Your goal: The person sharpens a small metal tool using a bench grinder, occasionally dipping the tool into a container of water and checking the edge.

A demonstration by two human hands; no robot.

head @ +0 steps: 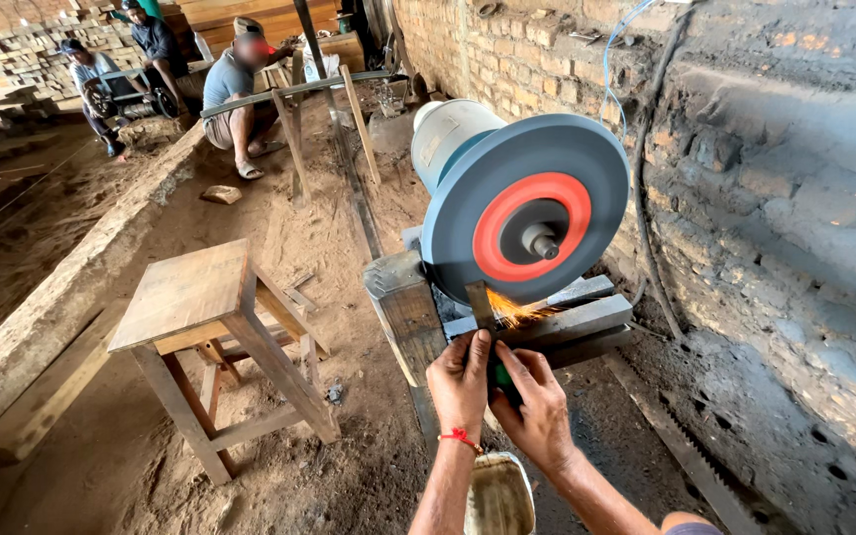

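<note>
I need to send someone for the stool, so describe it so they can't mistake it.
Start at the grey grinding wheel with the red centre, mounted by the brick wall. Look to its left, across the sawdust floor, beside the long timber beam. The wooden stool stands there: a flat rectangular top on four braced legs, the only upright piece of furniture among loose planks.

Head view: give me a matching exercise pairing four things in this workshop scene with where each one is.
Things:
1. grey grinding wheel with red centre
2. square wooden stool
3. flat metal blade with green handle
4. toothed saw blade strip

Places:
A. lying on the ground beside the brick wall
B. held in both hands, left hand and right hand, tip throwing sparks at the wheel's lower edge
C. standing on the sawdust floor, left of the hands
D. mounted on a motor above a timber base

Pairs: 1-D, 2-C, 3-B, 4-A
</note>
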